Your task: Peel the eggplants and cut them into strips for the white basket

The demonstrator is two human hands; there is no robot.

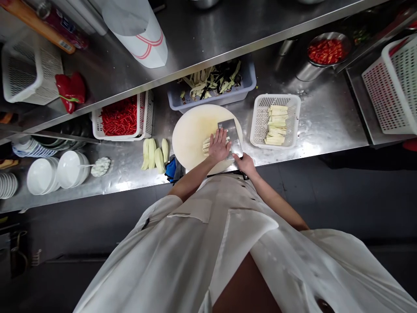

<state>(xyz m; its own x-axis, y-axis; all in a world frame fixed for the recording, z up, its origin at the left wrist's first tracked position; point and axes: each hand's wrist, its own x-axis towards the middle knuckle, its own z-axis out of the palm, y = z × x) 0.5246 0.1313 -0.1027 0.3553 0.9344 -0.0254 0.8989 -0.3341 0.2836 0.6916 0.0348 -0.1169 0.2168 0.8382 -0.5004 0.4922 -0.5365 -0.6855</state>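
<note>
A round white cutting board (189, 134) lies on the steel counter in front of me. My right hand (246, 164) is wrapped round the handle of a wide cleaver (233, 137), whose blade lies over the board's right part. My left hand (220, 146) is spread flat, its fingers reaching to the blade's left edge, over cut pale strips (206, 147) that it partly hides. Several peeled pale vegetables (151, 153) lie left of the board. To its right, a white basket (257, 124) holds stacked pale strips (277, 126).
Behind the board stands a grey-blue tub (250, 80) of peelings. A basket of red chillies (119, 116), white bowls (42, 176) and a garlic-like heap (100, 167) are at left. A metal pot (309, 71) holds chopped red pieces. A steel shelf (202, 50) overhangs the counter's back.
</note>
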